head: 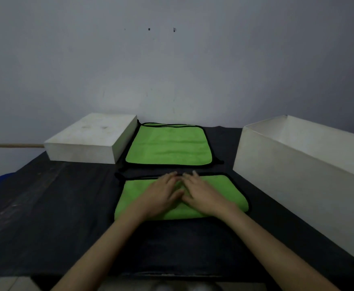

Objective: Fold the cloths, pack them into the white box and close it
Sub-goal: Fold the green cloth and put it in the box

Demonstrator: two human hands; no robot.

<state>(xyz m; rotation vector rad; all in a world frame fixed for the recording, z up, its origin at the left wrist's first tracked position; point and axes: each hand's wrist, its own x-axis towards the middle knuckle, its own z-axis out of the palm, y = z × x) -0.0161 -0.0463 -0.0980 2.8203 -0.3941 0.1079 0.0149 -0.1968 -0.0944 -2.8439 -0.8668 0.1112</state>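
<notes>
Two green cloths with black trim lie on the dark table. The far cloth (168,147) is spread flat near the wall. The near cloth (230,194) looks folded in half, its fold toward me. My left hand (161,196) and my right hand (203,195) rest flat on the middle of the near cloth, side by side, fingers spread and pointing to its far edge. Neither hand grips anything. The white box (293,181) stands open at the right. Its white lid (92,139) lies at the back left, top side up.
The dark table (52,206) has bare surface on the left and in front of the near cloth. A grey wall stands right behind the far cloth. A wooden strip (12,145) runs along the wall at the left. The table's front edge is close to my body.
</notes>
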